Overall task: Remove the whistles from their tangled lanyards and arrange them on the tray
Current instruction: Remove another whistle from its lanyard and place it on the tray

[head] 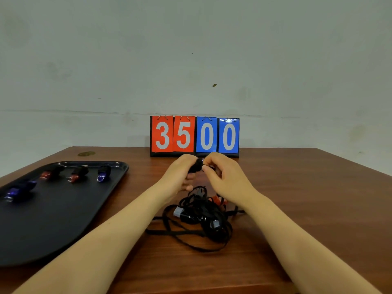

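Work surface: a brown wood-grain table [297, 198] set against a pale, scuffed wall [191, 60]. A small dark stain marks the table near its far left corner.

Both hands are raised above the table, just in front of the flip scoreboard [194, 135], which stands at the far edge and shows red cards "3 5" and blue cards "0 0".

The left hand [180, 172] has its fingers curled round a small black whistle [196, 166]. The right hand [222, 177] pinches at the same whistle from the other side with thumb and forefinger. The whistle is mostly hidden between the fingers.

Below the hands, a tangled heap of black flat-cord lanyards [199, 217] lies on the table. A grey-tipped black whistle [184, 214] and a red piece [219, 199] show within the heap.

A dark oblong plastic tray [53, 219] lies at the left of the table, well apart from the heap. Four whistles rest along its far part: a blue whistle [19, 190] at left, a red-and-black whistle [52, 171], a second red-and-black whistle [78, 174], and a blue-and-black whistle [104, 172] with a metal ring.
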